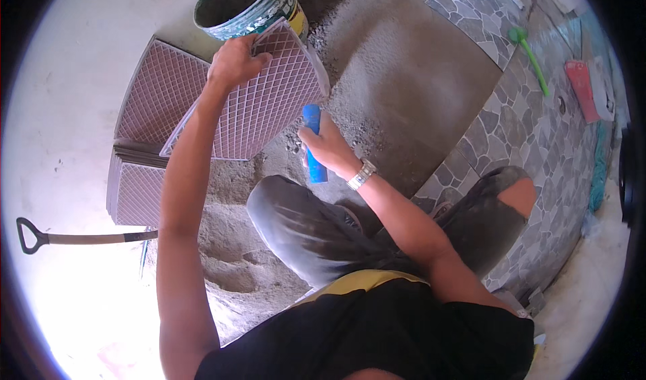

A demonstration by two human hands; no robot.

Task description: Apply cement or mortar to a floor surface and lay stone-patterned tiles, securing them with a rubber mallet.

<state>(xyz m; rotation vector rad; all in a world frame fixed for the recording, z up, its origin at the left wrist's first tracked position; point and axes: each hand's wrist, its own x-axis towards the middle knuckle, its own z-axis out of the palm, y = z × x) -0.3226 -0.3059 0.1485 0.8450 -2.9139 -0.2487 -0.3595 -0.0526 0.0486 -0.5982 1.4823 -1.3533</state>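
Note:
My left hand point(237, 62) grips the upper edge of a square tile point(269, 90). That tile stands tilted, its reddish-brown ridged back with a pale grid facing me. Behind it, another tile point(165, 87) leans on the wall, and a stack of tiles point(138, 191) stands nearer to me on the left. My right hand point(328, 148) is closed round a blue cylindrical tool handle point(316, 168), just right of the tile's lower corner; the kind of tool cannot be made out. A watch is on my right wrist.
A mortar-stained bucket point(245, 20) stands beyond the tile. Smoothed grey mortar point(417, 50) covers the floor ahead, bordered by laid stone-pattern tiles point(511, 137). On these lie a green long-handled tool point(535, 63) and a red object point(582, 90). A shovel point(87, 237) lies at left.

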